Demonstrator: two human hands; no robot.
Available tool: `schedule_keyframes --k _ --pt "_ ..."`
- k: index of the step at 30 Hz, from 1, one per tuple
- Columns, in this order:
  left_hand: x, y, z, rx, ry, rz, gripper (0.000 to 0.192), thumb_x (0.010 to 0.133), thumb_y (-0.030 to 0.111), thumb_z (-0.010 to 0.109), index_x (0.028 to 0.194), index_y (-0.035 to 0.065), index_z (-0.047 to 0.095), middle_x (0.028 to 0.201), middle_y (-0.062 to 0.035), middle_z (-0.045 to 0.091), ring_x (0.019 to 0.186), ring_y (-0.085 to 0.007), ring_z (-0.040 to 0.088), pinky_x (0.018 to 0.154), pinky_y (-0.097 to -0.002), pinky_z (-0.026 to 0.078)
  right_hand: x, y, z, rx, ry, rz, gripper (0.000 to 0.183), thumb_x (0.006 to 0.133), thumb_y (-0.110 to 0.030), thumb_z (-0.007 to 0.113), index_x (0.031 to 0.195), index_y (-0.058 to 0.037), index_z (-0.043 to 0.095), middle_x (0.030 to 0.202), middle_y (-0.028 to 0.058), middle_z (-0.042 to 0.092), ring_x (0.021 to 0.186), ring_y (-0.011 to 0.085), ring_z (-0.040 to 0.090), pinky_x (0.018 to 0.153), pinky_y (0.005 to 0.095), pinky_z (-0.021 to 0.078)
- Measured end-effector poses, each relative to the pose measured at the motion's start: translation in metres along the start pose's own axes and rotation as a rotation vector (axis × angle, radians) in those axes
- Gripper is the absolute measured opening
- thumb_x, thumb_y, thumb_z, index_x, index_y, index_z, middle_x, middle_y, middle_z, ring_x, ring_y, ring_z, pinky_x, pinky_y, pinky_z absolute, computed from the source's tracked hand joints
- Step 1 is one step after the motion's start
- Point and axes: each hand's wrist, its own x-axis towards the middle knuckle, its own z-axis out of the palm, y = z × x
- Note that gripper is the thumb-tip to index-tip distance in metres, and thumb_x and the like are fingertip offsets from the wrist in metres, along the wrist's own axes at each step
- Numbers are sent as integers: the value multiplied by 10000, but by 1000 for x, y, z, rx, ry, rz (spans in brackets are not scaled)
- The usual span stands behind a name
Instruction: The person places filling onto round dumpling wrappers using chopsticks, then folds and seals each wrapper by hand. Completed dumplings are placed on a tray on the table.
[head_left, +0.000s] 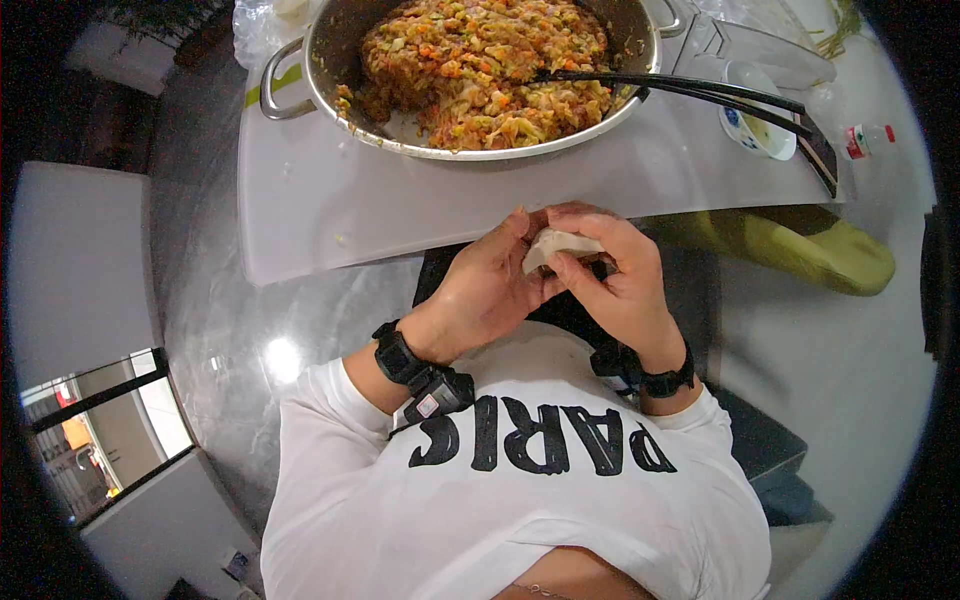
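A pale, folded piece of dough that looks like a dumpling wrapper is held between both hands, just off the table's near edge. My left hand cups it from the left, palm turned up. From the right, the thumb and fingers of my right hand pinch its edge. Fingers hide part of the dough, and I cannot tell whether filling is inside. Beyond the hands stands a wide steel pot holding a chopped meat and vegetable mixture. Black chopsticks rest in it and reach over the rim.
The white table ends in front of my body. Right of the pot are a white bowl with a blue pattern and a small plastic bottle. A green chair stands at right. Clear plastic bags lie beside the pot.
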Motion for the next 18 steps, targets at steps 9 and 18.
schedule_keyframes --k 9,18 --pt "-5 -1 1 100 146 -29 455 998 394 354 1229 32 503 1228 -106 551 1133 -224 540 1001 -396 425 5 -19 -9 -368 -34 -12 213 753 -52 685 966 -54 684 1043 142 593 913 281 605 765 345 492" --pt "-9 0 10 43 167 -84 458 1028 358 245 1232 9 461 1201 -105 544 1080 -189 563 967 -343 457 -11 3 -9 -217 -58 -10 219 706 -92 727 923 -82 695 1065 131 559 1018 270 527 842 354 446"
